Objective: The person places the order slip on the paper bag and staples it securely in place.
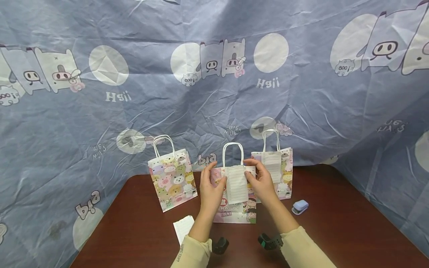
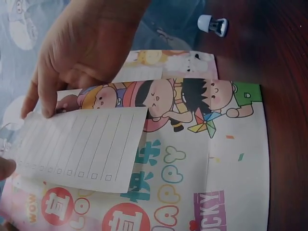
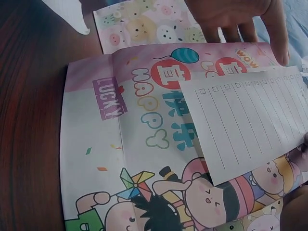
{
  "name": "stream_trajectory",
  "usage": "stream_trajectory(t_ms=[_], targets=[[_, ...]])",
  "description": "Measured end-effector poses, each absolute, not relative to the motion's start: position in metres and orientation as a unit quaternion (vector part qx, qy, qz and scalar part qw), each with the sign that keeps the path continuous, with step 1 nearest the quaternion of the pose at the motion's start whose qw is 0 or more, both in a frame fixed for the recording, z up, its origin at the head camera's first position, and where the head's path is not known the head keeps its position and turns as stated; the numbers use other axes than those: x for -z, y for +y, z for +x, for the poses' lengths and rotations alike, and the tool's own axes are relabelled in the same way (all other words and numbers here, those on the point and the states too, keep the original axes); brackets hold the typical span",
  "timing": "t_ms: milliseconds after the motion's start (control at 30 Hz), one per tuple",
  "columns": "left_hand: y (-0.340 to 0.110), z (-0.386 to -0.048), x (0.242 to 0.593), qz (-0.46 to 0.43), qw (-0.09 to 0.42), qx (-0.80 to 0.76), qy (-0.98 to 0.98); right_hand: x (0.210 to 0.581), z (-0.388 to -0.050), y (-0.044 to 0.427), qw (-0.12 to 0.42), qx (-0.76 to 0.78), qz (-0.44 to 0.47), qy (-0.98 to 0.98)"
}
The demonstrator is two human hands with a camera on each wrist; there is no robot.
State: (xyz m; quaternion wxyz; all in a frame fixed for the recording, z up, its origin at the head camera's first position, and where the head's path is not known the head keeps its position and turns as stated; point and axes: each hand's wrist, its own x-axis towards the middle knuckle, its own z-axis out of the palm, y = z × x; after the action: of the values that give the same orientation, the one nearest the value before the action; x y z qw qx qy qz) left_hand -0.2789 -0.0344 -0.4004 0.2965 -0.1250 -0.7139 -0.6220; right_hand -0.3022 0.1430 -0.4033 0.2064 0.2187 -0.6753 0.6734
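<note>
A paper gift bag [image 1: 234,217] with cartoon children and white rope handles stands at the table's middle. Over its upper front lies a lined checklist sheet [image 1: 237,186], its top edge near the bag's rim. My left hand [image 1: 211,190] grips the bag's upper left side, thumb in front by the sheet's left edge. On the other side my right hand [image 1: 263,182] holds the upper right, its thumb at the sheet's right edge. The sheet's lower end lifts off the bag in the right wrist view [image 3: 245,125]. Fingers behind the rim are partly hidden.
An animal-print gift bag [image 1: 174,182] stands at the left. Behind my right hand is another gift bag [image 1: 287,175] with a lined sheet [image 1: 273,167] on its front. A blue stapler [image 1: 299,206] lies to the right; a loose paper [image 1: 183,227] lies by my left forearm.
</note>
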Motion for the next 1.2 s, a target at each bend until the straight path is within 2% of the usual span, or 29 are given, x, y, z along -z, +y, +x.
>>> stream_trajectory(t_ms=[100,167,433,667,967,1200], targets=[[-0.035,-0.279,0.402,-0.144,0.249,0.660,-0.694,0.402,-0.301,0.143,0.208,-0.670,0.216,-0.679],[-0.036,-0.280,0.402,-0.156,0.239,0.671,-0.685,0.401,-0.301,0.143,0.213,-0.669,0.211,-0.680],[-0.040,-0.283,0.402,-0.143,0.268,0.650,-0.697,0.400,-0.303,0.139,0.242,-0.661,0.212,-0.678],[-0.042,-0.284,0.404,-0.145,0.265,0.646,-0.701,0.401,-0.299,0.133,0.254,-0.642,0.182,-0.700],[-0.040,-0.283,0.409,-0.135,0.306,0.643,-0.689,0.378,-0.268,0.124,0.258,-0.629,0.179,-0.712],[-0.039,-0.284,0.410,-0.139,0.314,0.640,-0.688,0.379,-0.268,0.126,0.273,-0.603,0.193,-0.724]])
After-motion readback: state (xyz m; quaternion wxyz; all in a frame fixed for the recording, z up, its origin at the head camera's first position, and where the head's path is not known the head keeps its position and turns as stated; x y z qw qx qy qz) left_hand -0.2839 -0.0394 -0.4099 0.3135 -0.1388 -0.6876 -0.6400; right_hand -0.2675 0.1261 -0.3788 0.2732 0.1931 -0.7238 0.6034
